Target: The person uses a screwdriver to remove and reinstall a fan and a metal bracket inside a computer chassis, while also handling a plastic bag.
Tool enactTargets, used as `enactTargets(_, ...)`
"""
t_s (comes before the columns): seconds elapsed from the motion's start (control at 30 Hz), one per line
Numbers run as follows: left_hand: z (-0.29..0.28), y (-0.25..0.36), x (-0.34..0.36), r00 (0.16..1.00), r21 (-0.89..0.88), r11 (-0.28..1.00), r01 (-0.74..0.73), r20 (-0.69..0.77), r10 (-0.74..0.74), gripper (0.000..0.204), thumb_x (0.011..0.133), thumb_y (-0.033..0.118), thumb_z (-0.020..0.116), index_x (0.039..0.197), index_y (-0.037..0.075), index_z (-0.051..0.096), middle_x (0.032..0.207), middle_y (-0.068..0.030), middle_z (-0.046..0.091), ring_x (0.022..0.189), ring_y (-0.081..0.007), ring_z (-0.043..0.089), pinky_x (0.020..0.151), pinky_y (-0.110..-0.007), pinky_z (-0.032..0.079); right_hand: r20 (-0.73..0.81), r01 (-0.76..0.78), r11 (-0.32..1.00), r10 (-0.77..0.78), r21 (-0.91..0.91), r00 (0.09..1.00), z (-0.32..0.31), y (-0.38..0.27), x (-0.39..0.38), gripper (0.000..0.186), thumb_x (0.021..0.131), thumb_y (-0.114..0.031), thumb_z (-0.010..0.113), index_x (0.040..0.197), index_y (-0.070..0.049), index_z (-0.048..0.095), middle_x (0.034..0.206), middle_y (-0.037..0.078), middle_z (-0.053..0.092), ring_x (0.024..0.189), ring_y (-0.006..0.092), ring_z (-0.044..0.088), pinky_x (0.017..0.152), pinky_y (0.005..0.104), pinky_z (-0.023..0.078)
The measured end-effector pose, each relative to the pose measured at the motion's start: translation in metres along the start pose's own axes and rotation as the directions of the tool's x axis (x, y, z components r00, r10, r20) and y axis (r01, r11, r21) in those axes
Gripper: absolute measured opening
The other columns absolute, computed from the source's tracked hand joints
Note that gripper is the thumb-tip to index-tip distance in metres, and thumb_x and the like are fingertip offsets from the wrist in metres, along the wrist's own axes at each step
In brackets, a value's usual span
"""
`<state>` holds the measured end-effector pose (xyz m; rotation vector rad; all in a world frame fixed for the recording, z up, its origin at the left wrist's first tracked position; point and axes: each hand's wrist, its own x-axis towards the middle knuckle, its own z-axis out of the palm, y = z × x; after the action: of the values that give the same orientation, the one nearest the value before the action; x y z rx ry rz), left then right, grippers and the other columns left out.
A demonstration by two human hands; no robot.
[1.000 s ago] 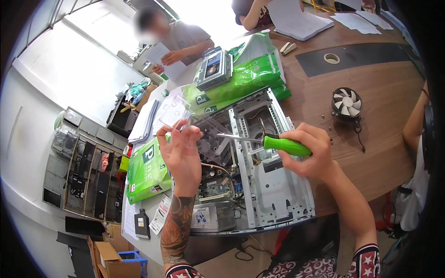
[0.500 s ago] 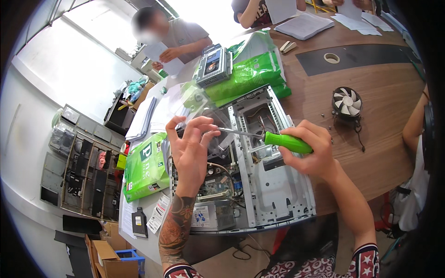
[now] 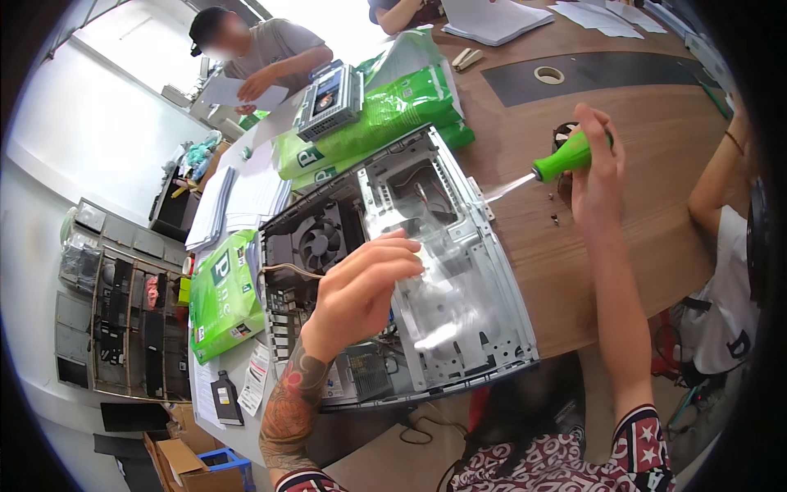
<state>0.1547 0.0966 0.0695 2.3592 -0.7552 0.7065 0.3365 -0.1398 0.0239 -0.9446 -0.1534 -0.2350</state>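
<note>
Open computer case [image 3: 507, 338] lies flat at the worktop's [image 3: 566, 283] near edge, inside facing up, presumably so both hands can get in from above.

Right hand [image 3: 598, 168]: grip wrapped firmly round the handle of a green screwdriver [image 3: 566, 158], out past the case's right edge. Shaft points left, tip by that edge; blur, can't tell if touching. Handle-end hold likely keeps the knuckles off the metal.

Left hand [image 3: 365, 283]: over the middle of the case, fingers half curled. Hazy clear patch under the fingertips; can't tell if the grip has anything.

Loose screws [image 3: 555, 219] sit right of the case, handy for the right hand. Drive unit [image 3: 332, 100] rests on green bags [image 3: 410, 107] beyond the case's far edge, probably parked clear of the work.
</note>
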Motion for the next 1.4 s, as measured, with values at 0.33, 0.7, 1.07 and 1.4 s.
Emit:
enactTargets(0.33,-0.024,0.009,0.000,0.867,0.000,0.976,0.216,0.460,-0.192,0.037,0.064,-0.013,0.058,0.088,0.011,0.073,0.115,-0.0054,0.060,0.121,-0.0316,0.052,0.099,-0.042,0.046,0.124,-0.125,0.969,0.100,0.212,0.987,-0.006,-0.005,0.009,0.036,0.093,-0.043,0.063,0.104,-0.009,0.055,0.072,0.002,0.051,0.060,0.0102,0.045,0.056,0.0241,0.039)
enactTargets(0.7,-0.039,0.038,-0.004,0.854,0.200,0.971,0.134,0.473,-0.215,0.033,0.067,-0.003,0.065,0.094,0.014,0.072,0.113,-0.0072,0.059,0.119,-0.0323,0.051,0.098,-0.042,0.045,0.741,-0.326,0.889,-0.022,0.321,0.671,0.076,-0.082,-0.035,0.033,0.103,-0.040,0.045,0.101,-0.007,0.051,0.068,0.001,0.047,0.043,0.0081,0.035,0.037,0.0228,0.029)
enactTargets(1.07,-0.034,0.028,-0.014,0.783,-0.013,0.965,0.260,0.588,-0.203,0.028,0.074,-0.004,0.063,0.100,0.007,0.066,0.127,-0.0117,0.058,0.137,-0.0362,0.040,0.107,-0.044,0.042,0.768,-0.245,0.960,0.055,0.135,0.639,0.105,-0.071,-0.087,0.028,0.106,-0.029,0.033,0.086,-0.011,0.040,0.059,-0.001,0.037,0.035,0.0096,0.026,0.034,0.0255,0.025)
enactTargets(1.4,-0.024,0.032,-0.011,0.870,0.093,0.985,0.146,0.461,-0.172,0.029,0.072,-0.006,0.063,0.099,0.006,0.062,0.120,-0.0114,0.063,0.128,-0.0354,0.051,0.097,-0.042,0.052,0.632,-0.016,0.987,-0.090,0.159,0.770,0.097,-0.082,-0.095,0.027,0.106,-0.026,0.032,0.084,-0.012,0.040,0.059,-0.001,0.038,0.036,0.0105,0.025,0.034,0.0266,0.023)
